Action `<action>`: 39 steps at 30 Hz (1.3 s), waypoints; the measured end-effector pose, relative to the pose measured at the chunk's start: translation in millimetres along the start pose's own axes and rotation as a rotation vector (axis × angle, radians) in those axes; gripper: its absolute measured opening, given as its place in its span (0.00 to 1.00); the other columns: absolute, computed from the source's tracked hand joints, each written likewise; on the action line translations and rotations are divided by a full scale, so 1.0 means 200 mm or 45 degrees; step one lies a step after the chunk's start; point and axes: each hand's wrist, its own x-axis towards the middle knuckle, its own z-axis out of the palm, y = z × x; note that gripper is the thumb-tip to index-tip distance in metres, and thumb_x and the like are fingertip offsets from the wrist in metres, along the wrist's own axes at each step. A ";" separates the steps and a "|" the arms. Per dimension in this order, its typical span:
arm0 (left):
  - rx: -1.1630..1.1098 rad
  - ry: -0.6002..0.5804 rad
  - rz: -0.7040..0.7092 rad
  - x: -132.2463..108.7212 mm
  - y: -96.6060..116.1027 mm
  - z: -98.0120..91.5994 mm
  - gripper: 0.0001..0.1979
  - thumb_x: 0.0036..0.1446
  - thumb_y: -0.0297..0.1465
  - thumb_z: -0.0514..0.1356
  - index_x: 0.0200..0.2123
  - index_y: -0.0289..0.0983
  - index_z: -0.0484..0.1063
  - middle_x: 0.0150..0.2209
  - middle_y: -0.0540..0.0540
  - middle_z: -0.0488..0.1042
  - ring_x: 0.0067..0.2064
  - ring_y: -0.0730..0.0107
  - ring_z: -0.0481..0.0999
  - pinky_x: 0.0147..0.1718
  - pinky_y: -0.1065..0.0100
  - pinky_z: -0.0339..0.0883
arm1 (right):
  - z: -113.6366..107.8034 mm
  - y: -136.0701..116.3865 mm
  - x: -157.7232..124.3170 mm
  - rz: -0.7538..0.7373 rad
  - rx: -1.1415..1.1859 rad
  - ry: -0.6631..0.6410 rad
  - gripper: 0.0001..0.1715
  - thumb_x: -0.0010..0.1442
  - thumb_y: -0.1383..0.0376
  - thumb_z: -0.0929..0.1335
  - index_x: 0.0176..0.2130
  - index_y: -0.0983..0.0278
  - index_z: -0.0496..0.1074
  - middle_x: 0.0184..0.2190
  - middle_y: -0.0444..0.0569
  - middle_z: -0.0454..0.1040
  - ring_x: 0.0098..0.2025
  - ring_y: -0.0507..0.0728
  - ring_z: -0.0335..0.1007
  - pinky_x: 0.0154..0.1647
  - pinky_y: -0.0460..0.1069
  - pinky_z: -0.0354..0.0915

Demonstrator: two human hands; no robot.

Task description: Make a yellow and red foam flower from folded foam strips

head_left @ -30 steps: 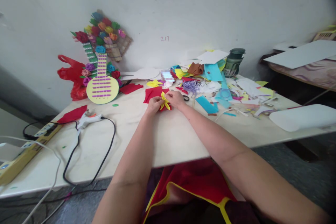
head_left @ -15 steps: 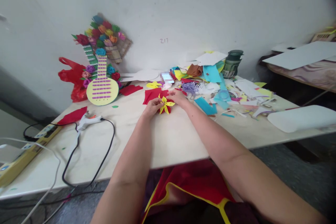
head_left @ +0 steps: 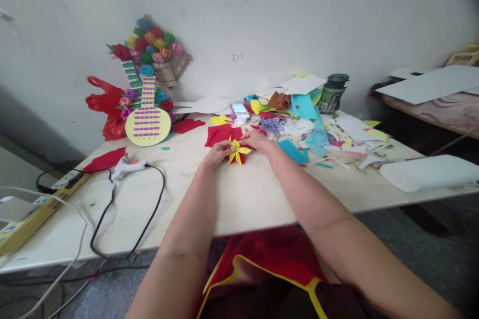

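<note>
Over the table's middle, a yellow star-shaped paper flower point(head_left: 235, 154) with pointed petals is pinched at its left side by my left hand point(head_left: 220, 152). A bit of red shows behind the petals. My right hand point(head_left: 256, 138) is at the flower's upper right, its fingers closed together. Whatever lies between those fingertips is too small to make out. Just behind both hands, a red sheet point(head_left: 220, 134) lies on the table point(head_left: 254, 199). A loose yellow cutout point(head_left: 220, 119) rests beyond it.
To my left are a white glue gun point(head_left: 127, 167) with a black cord and a yellow power strip point(head_left: 37, 219). A paper-flower-trimmed instrument model point(head_left: 147, 127) leans at the back. Paper scraps point(head_left: 303, 107), a green bottle point(head_left: 333, 93) and a white board point(head_left: 430, 172) are at right.
The view has shifted slightly. Both hands stay at the yellow flower, with little visible change in their hold.
</note>
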 end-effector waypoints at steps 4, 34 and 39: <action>-0.049 -0.010 -0.004 0.00 -0.02 -0.01 0.17 0.36 0.37 0.69 0.28 0.34 0.72 0.25 0.51 0.71 0.27 0.76 0.68 0.29 0.72 0.61 | 0.00 -0.03 0.00 -0.123 -0.187 0.042 0.17 0.37 0.57 0.72 0.16 0.66 0.65 0.14 0.38 0.58 0.20 0.46 0.52 0.22 0.45 0.50; -0.086 -0.141 -0.054 -0.02 0.05 0.03 0.15 0.34 0.30 0.70 0.29 0.33 0.74 0.29 0.46 0.75 0.30 0.72 0.73 0.33 0.71 0.66 | -0.02 0.03 0.00 -0.079 0.053 -0.230 0.19 0.37 0.55 0.73 0.24 0.68 0.70 0.20 0.42 0.68 0.23 0.48 0.59 0.26 0.45 0.56; 0.031 -0.126 -0.020 -0.01 0.03 0.00 0.14 0.34 0.32 0.70 0.28 0.33 0.76 0.27 0.46 0.75 0.28 0.73 0.71 0.29 0.71 0.65 | -0.02 -0.02 -0.03 -0.196 -0.053 -0.164 0.21 0.40 0.52 0.71 0.19 0.66 0.64 0.16 0.37 0.58 0.21 0.46 0.49 0.24 0.45 0.48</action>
